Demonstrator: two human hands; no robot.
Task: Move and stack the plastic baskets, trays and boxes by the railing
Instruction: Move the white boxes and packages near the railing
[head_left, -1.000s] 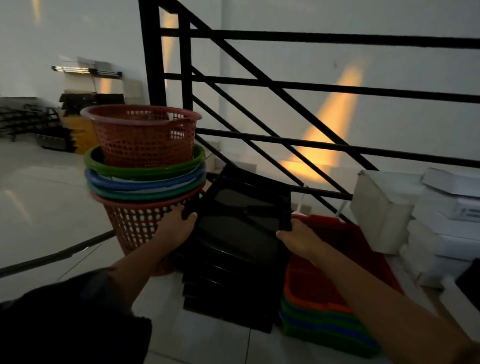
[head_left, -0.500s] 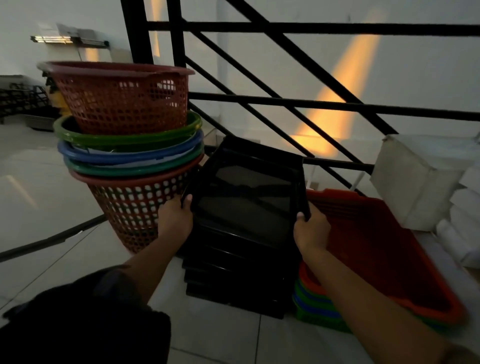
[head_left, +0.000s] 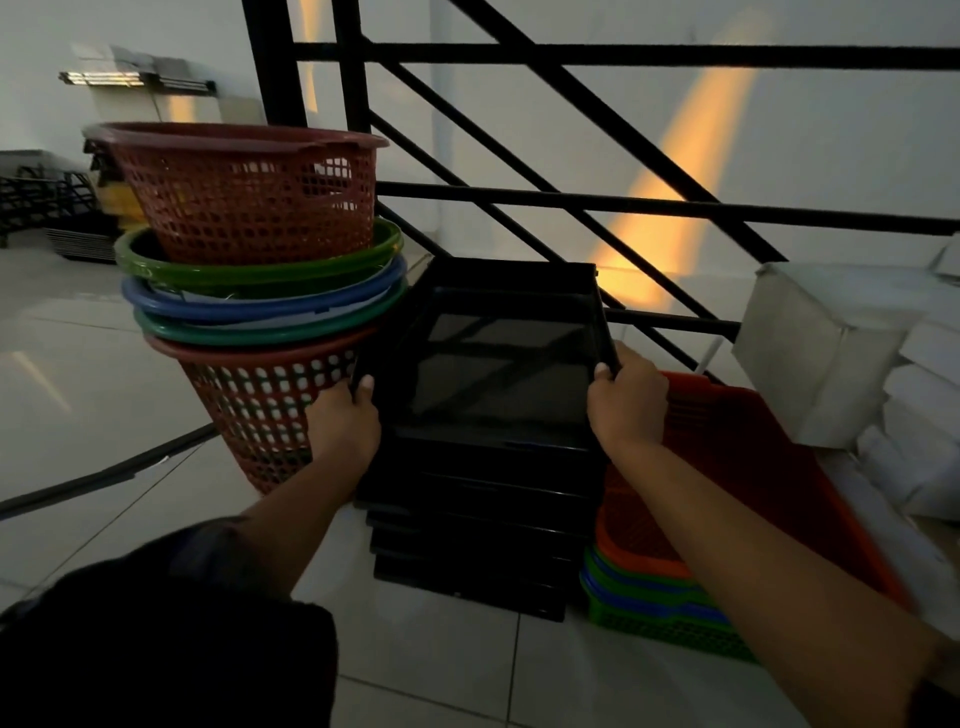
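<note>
A person's two bare hands hold the top black tray (head_left: 498, 358) of a stack of black trays (head_left: 472, 545) standing on the tiled floor (head_left: 78, 374) in front of a black metal railing (head_left: 571, 197). The left hand (head_left: 343, 421) takes the tray's near left corner, its grip curled round the rim with the thumb lying over the edge; the right hand (head_left: 626, 402) takes the near right corner in the same way, thumb on top of the rim and fingers wrapped beneath. The tray sits level with the top of the pile, and whether it is lifted clear of the tray below cannot be told in the dim light. Just beside the stack on the left rises a tower of round plastic baskets: a red mesh basket (head_left: 244, 192) on top, then green (head_left: 260, 270), blue (head_left: 249, 306) and teal rims (head_left: 260, 335) nested below, all resting in a lower red mesh basket (head_left: 260, 405) that stands on the floor and touches the trays' left side. On the right, close against the trays, lies a nested pile of rectangular baskets, an orange-red one (head_left: 727, 467) uppermost over blue and green ones (head_left: 654, 618). Beyond it, near the railing's foot, white boxes (head_left: 831, 353) are piled. A warm streak of light falls across the white wall (head_left: 805, 130) behind the bars. A dark sleeve (head_left: 156, 634) covers the left upper arm.
</note>
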